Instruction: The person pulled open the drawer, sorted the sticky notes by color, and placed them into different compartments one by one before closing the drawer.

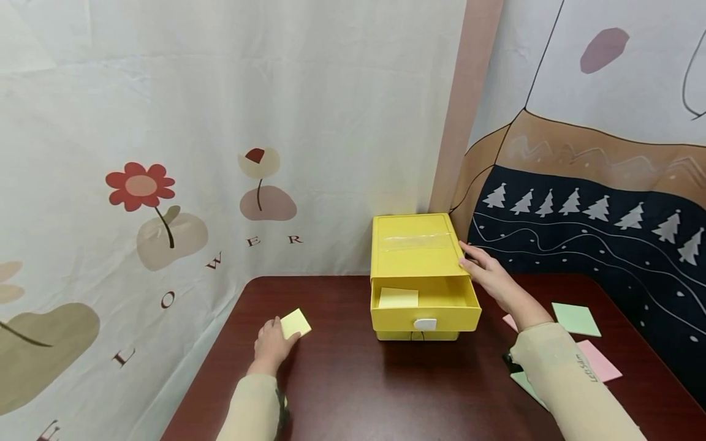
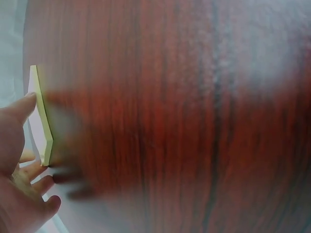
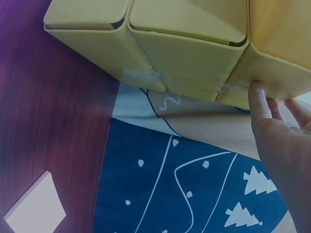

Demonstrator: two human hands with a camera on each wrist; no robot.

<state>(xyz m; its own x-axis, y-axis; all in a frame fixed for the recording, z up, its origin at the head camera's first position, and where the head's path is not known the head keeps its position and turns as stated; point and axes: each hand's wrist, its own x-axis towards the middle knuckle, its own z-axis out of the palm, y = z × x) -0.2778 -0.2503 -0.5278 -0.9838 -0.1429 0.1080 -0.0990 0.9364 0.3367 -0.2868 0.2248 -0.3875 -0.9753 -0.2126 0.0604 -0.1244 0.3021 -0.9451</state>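
At the left of the table my left hand (image 1: 271,345) holds a yellow sticky note pad (image 1: 295,324) by its edge. In the left wrist view the thumb lies on the face of the pad (image 2: 42,119), with the fingers around its lower end. My right hand (image 1: 493,278) touches the upper right side of a yellow drawer box (image 1: 419,263), its fingers fairly straight. The top drawer (image 1: 397,320), with a white pull tab (image 1: 425,324), is pulled out. Inside it a pale yellow note pad (image 1: 398,298) leans at the left.
Green (image 1: 576,319) and pink (image 1: 600,361) sticky note pads lie on the right of the dark red table (image 1: 342,373), partly behind my right forearm. Printed curtains (image 1: 331,122) hang behind the table. A small black object (image 1: 512,362) shows beside my right sleeve.
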